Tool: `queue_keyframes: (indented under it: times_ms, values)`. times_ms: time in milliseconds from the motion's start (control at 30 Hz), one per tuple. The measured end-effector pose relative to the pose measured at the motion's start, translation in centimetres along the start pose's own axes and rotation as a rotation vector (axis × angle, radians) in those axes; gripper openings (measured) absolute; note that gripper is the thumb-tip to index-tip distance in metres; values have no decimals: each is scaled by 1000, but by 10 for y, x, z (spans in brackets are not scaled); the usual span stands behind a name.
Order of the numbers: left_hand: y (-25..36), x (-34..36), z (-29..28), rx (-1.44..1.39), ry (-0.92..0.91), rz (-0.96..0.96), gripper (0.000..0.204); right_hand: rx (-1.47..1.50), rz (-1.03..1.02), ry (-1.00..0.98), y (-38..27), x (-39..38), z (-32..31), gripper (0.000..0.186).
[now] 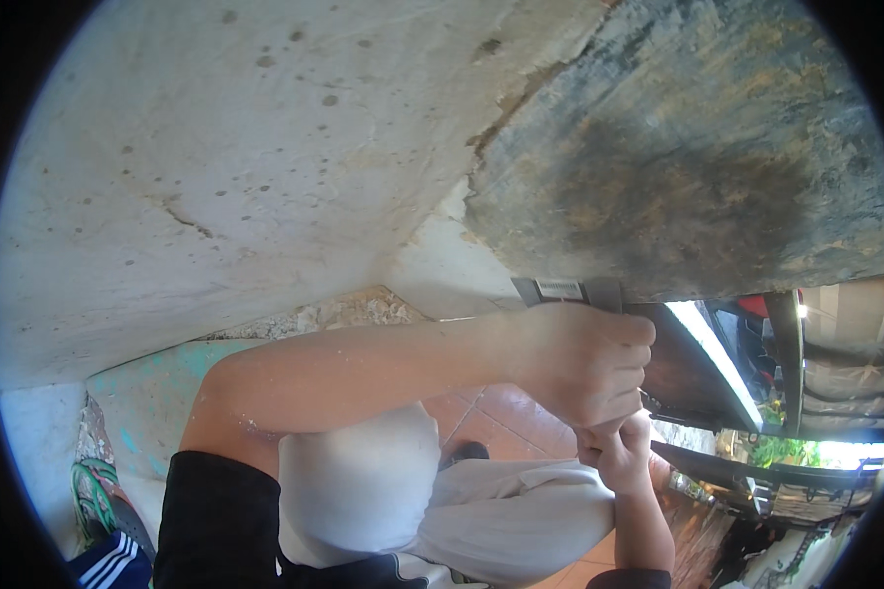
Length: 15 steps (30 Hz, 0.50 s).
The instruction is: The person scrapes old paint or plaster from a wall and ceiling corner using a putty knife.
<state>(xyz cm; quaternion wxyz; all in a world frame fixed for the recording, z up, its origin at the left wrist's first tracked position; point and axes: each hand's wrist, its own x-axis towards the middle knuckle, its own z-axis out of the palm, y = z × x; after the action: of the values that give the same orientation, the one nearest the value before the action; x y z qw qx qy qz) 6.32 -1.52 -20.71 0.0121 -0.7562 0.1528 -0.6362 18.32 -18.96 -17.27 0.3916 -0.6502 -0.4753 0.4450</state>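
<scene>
My left arm crosses the view from the lower left, and my left hand (pixel 594 363) is closed in a fist. A flat, dark, blade-like tool (pixel 605 292) with a pale label sticks out above that fist; any handle is hidden inside it. The tool lies at the lower edge of a dark, blotchy grey patch (pixel 697 167) on the wall. Just below, my right hand (pixel 623 450) touches the underside of the left one, fingers closed. What it grips is covered by both hands.
Stained whitish plaster (pixel 236 147) fills the upper left, with a ragged crack bordering the grey patch. Beneath are my pale-trousered legs (pixel 521 506) and reddish floor tiles (pixel 501 430). A green cord (pixel 92 496) hangs lower left. Dark beams (pixel 784 358) stand at right.
</scene>
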Motion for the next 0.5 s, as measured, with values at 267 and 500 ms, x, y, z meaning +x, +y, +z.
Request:
queue_keyframes:
  times_ms: [267, 500]
  values:
    - [9, -2, 18, -17, -61, 15, 20, -64, 17, 28, 11, -1, -11, 43]
    - [5, -3, 3, 11, -89, -43, 24, -99, 2, 29, 9, 4, -3, 38]
